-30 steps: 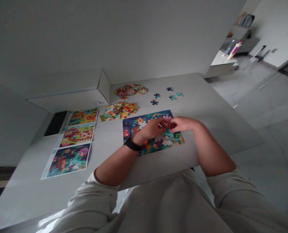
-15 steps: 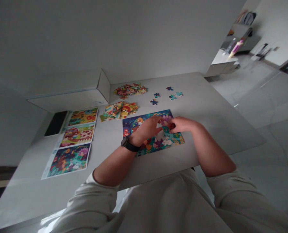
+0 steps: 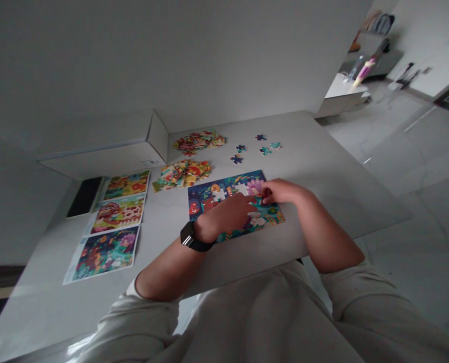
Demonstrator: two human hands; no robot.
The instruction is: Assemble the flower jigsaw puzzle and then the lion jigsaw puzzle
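A colourful jigsaw puzzle [image 3: 257,177] lies mostly assembled on the white table, with pale gaps in its upper middle. Over its centre is my left hand [image 3: 232,214], palm down, fingers stretched to the right, and a black watch on the wrist. It covers part of the picture, and I see nothing held in it. At the puzzle's right edge my right hand [image 3: 280,190] has its fingers curled and pinched together close to the purple area. Whatever sits between those fingertips is hidden. Beyond the puzzle lie several loose blue and teal puzzle pieces [image 3: 237,159].
Two heaps of pieces, a nearer yellow-orange pile [image 3: 186,174] and a farther red-green pile [image 3: 201,141], sit behind the puzzle. To the left are a sheet with three printed pictures [image 3: 109,252], a dark phone-like slab [image 3: 85,197] and a white box [image 3: 107,151] against the wall.
My left hand has drawn down and left over the puzzle, uncovering gaps in its upper middle. My right hand stays at the right edge, fingers still curled. The view has shifted slightly.
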